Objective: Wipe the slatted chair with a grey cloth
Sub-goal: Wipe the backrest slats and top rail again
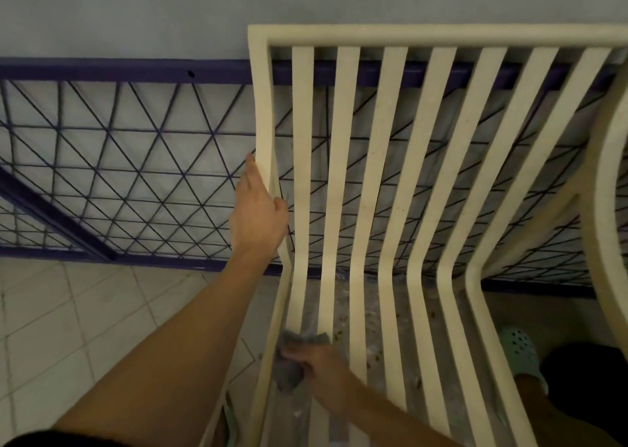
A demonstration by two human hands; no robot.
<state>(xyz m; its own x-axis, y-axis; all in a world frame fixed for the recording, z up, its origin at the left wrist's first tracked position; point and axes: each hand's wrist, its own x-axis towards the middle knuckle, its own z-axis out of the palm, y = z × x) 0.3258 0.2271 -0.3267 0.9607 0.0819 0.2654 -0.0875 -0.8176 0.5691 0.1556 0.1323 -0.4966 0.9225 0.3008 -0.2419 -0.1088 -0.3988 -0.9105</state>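
Note:
A cream slatted chair point(394, 161) fills the right half of the view, its back upright and its seat slats running down toward me. My left hand point(256, 215) grips the chair's left side rail about halfway up the back. My right hand point(321, 366) is closed on a crumpled grey cloth point(289, 365) and presses it against the leftmost seat slats near the front. Part of the cloth is hidden under my fingers.
A purple metal grille point(129, 161) with diagonal bars stands right behind the chair against a pale wall. Light floor tiles point(68, 327) lie at the left. Specks of dirt show on the floor under the seat. My foot in a mint clog point(521, 348) is at the right.

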